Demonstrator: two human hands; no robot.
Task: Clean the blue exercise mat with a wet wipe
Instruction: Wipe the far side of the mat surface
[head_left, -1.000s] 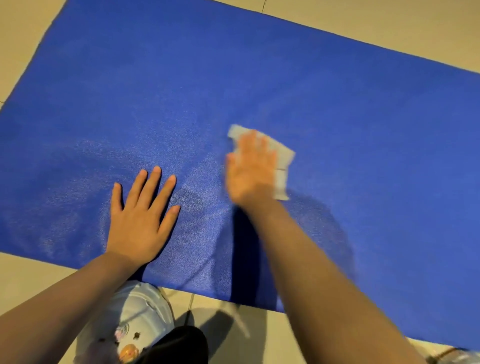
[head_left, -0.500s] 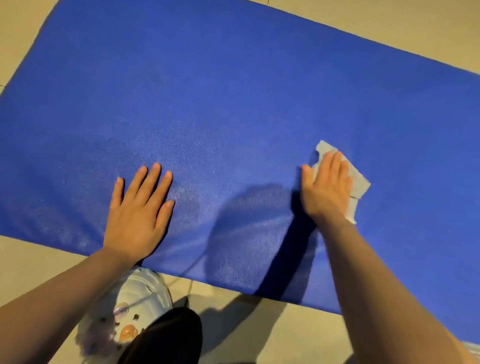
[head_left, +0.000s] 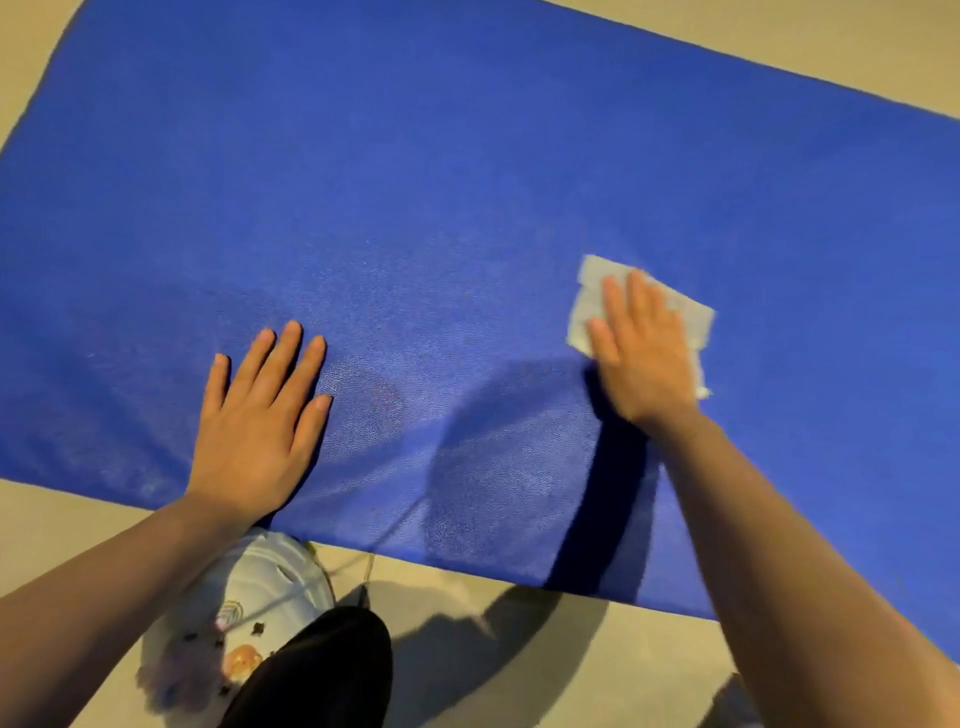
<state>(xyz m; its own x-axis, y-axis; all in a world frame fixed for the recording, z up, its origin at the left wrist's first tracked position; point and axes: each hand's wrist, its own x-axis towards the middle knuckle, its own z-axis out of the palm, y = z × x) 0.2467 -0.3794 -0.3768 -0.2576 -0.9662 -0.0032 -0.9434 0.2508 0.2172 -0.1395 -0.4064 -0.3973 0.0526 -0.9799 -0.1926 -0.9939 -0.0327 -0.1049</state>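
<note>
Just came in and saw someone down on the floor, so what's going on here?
A person is wiping a blue exercise mat laid on the tiled floor. The right hand presses a white wet wipe flat against the mat with straight fingers. The left hand lies flat on the mat near its front edge, fingers spread, apparently bracing. The mat around the hands shows a faint sheen.

Deep blue mat (head_left: 467, 182), pale grey-white wipe (head_left: 589, 306), beige floor (head_left: 519, 675), black trouser leg (head_left: 322, 675).
</note>
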